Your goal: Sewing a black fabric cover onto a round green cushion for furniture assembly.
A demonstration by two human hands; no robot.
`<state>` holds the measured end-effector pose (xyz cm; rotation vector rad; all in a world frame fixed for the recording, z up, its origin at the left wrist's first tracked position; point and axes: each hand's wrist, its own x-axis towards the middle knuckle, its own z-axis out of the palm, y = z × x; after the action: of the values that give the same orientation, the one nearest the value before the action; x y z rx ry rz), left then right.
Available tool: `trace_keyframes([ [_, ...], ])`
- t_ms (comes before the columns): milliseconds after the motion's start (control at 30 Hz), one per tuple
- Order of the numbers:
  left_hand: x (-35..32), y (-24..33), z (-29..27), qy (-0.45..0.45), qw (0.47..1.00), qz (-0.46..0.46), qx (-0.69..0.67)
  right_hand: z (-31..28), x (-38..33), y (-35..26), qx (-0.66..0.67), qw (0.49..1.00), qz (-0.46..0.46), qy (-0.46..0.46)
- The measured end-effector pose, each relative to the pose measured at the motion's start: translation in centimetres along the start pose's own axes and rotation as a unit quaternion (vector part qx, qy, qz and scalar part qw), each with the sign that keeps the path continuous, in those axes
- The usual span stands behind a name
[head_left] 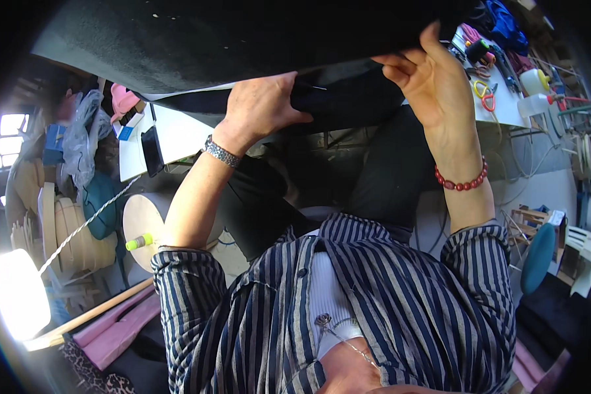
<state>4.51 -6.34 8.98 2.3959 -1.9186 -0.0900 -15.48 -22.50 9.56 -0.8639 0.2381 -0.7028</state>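
Note:
A large black sheet of fabric or leather-like material [197,39] spans the top of the view, with a pale strip showing along its lower edge. At that edge, my left hand [259,108] is closed on the material; its fingertips are hidden and its thumb sticks out to the right. Farther right, my right hand [437,82] holds the same edge, palm toward me, thumb up against the black face and fingers curled below. More dark material [348,92] hangs beneath the edge, between the hands.
On the right, a white table [505,111] carries scissors [484,95], bottles [535,81] and tools. A white surface [171,134] with a dark flat object [152,151] stands at left. A bright lamp [20,295], a round pale disc [141,217] and pink cloth [115,328] are lower left.

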Motion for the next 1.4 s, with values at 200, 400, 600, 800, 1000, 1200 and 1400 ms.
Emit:
trace_keyframes([
  [200,-2.6,-0.1,0.7,0.029,0.999,0.036,-0.021,2.2,-3.0,0.3,0.022,1.0,0.004,0.0],
  [400,-5.3,0.9,0.7,-0.016,0.999,0.031,-0.013,3.6,-6.2,0.3,0.008,1.0,0.008,0.011],
  [600,-5.1,0.2,2.3,0.054,0.996,0.06,-0.047,2.6,-6.0,1.1,0.084,0.996,-0.004,-0.009],
  [800,-3.5,-1.1,3.5,0.009,0.992,0.094,-0.086,1.3,-4.9,1.2,0.079,0.996,0.018,0.037],
  [1000,-2.4,-4.7,4.2,-0.213,0.955,0.156,-0.132,3.7,-6.2,0.6,0.065,0.996,0.051,0.031],
  [1200,-4.4,-2.0,0.5,-0.112,0.978,0.172,-0.028,4.7,-7.9,0.2,0.058,0.997,0.039,0.028],
  [1400,-5.8,-0.8,-0.3,-0.187,0.971,0.144,-0.049,4.9,-9.4,0.3,0.096,0.995,0.02,0.013],
])
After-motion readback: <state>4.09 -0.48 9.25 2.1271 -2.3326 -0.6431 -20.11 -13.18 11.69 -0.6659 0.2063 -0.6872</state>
